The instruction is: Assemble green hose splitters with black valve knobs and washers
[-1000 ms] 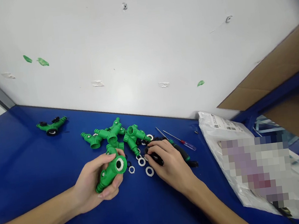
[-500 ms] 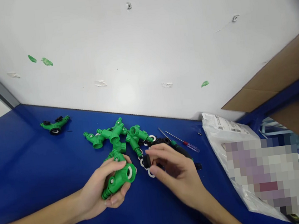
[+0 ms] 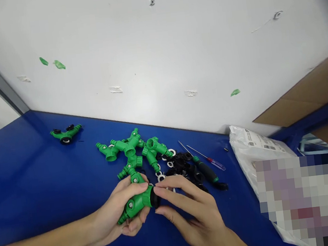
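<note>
My left hand (image 3: 126,206) is wrapped round a green two-way hose splitter (image 3: 138,204), its wide round end facing right. At that end sits a black ring-shaped cap (image 3: 154,197), gripped between the fingertips and thumb of my right hand (image 3: 191,210). The cap touches the splitter's collar; how far it is seated I cannot tell. Just beyond my hands lie several more green splitters (image 3: 152,150) without black parts. Beside them are a pile of black plastic parts (image 3: 186,166) and several white rings (image 3: 160,177).
At the far left lies a splitter with black fittings (image 3: 65,136). Right of the pile are a green-and-black screwdriver (image 3: 206,170) and a red-handled screwdriver (image 3: 216,163). A white plastic bag (image 3: 253,150) lies at the right. A white wall (image 3: 131,43) rises behind the blue table (image 3: 18,171).
My right hand has brought the black cap left and down onto the splitter's wide end. The view has shifted slightly, so the background sits further right.
</note>
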Action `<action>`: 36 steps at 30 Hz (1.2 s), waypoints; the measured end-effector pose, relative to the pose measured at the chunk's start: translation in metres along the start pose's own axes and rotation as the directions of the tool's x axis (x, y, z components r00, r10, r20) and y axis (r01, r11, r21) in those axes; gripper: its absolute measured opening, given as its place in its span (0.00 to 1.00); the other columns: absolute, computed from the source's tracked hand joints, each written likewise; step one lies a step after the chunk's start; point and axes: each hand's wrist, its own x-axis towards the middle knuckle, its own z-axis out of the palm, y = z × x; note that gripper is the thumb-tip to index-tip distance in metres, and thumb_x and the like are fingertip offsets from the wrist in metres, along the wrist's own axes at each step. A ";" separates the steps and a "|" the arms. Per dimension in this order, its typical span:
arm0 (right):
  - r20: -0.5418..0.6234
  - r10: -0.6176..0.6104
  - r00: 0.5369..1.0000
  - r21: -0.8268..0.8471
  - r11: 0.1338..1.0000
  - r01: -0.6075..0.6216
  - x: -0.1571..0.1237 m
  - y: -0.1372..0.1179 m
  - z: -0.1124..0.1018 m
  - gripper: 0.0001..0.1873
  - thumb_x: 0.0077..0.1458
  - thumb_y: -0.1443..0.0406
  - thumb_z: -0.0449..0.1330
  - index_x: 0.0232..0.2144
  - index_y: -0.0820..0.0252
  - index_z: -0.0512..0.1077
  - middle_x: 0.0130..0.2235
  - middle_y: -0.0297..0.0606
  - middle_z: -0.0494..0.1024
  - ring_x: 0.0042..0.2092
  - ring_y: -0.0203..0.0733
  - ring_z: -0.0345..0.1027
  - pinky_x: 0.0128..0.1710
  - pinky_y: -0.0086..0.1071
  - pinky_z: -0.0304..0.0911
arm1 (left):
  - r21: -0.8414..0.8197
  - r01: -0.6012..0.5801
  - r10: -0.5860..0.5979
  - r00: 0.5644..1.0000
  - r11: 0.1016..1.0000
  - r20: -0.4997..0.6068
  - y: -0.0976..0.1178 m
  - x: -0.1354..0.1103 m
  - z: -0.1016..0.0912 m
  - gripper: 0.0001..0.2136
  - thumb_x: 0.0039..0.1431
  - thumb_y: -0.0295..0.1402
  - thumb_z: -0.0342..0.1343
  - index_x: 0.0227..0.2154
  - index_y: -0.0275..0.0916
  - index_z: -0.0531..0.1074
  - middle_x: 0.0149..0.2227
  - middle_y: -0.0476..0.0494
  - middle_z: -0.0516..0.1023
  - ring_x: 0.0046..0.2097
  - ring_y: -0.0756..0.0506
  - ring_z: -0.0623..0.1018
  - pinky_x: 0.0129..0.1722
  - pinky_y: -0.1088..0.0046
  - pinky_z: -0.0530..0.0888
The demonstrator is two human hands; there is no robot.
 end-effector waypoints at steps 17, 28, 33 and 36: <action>-0.053 0.098 0.994 0.054 0.994 -0.095 -0.005 -0.001 0.007 0.14 0.59 0.69 0.64 0.49 0.62 0.74 0.35 0.41 0.77 0.34 0.39 0.74 0.32 0.31 0.74 | 0.173 -0.207 0.216 0.976 0.963 -0.033 -0.009 0.002 0.001 0.21 0.55 0.51 0.60 0.38 0.43 0.60 0.16 0.57 0.71 0.13 0.57 0.60 0.11 0.86 0.55; -0.004 -0.043 0.999 0.033 0.999 0.043 -0.007 0.001 0.008 0.26 0.56 0.82 0.58 0.55 0.61 0.71 0.48 0.49 0.74 0.50 0.46 0.70 0.47 0.40 0.73 | 0.096 -0.129 0.138 0.987 0.987 -0.082 -0.007 0.004 0.004 0.16 0.60 0.48 0.56 0.36 0.43 0.61 0.14 0.58 0.70 0.13 0.58 0.56 0.11 0.87 0.52; -0.010 -0.047 0.999 0.004 0.999 0.048 -0.008 0.003 0.009 0.19 0.59 0.76 0.60 0.52 0.62 0.72 0.45 0.48 0.76 0.47 0.45 0.72 0.45 0.38 0.73 | 0.058 -0.088 0.093 0.992 0.994 -0.084 -0.008 0.004 0.006 0.17 0.60 0.49 0.56 0.36 0.43 0.61 0.14 0.58 0.69 0.13 0.58 0.57 0.11 0.88 0.52; -0.066 0.092 0.994 0.038 0.995 -0.090 -0.009 0.002 0.011 0.12 0.60 0.65 0.64 0.46 0.63 0.75 0.32 0.40 0.77 0.32 0.39 0.72 0.32 0.30 0.71 | 0.151 -0.229 0.234 0.972 0.962 -0.016 -0.013 0.004 0.005 0.21 0.55 0.52 0.61 0.36 0.42 0.60 0.16 0.57 0.71 0.14 0.57 0.63 0.11 0.87 0.57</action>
